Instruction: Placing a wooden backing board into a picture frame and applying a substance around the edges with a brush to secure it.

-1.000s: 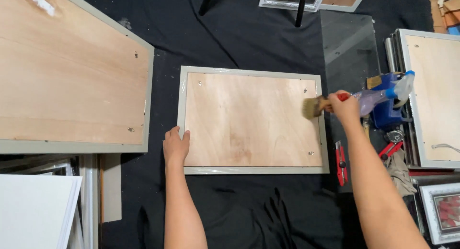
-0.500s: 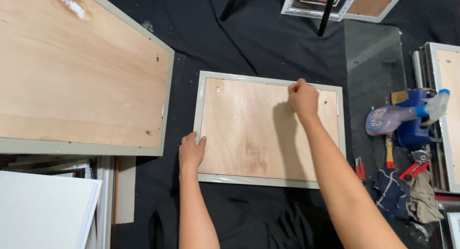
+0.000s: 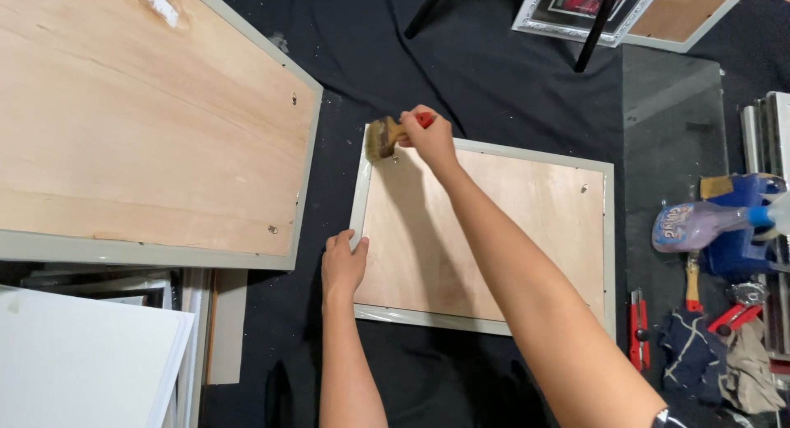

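My left hand [image 3: 344, 263] still lies flat, fingers spread, on the frame's [image 3: 485, 230] lower-left corner, on black cloth [image 3: 461, 74]. My right hand [image 3: 428, 138], at the top middle half a second ago, has swept to the top-left corner, fist closed on the brush [image 3: 382, 137], its bristles touching the backing.

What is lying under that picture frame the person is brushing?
A black cloth spreads out under the face-down picture frame on every side. What the frame holds cannot be seen: its plywood backing board covers the front. The left hand steadies it; the right hand holds a brush.
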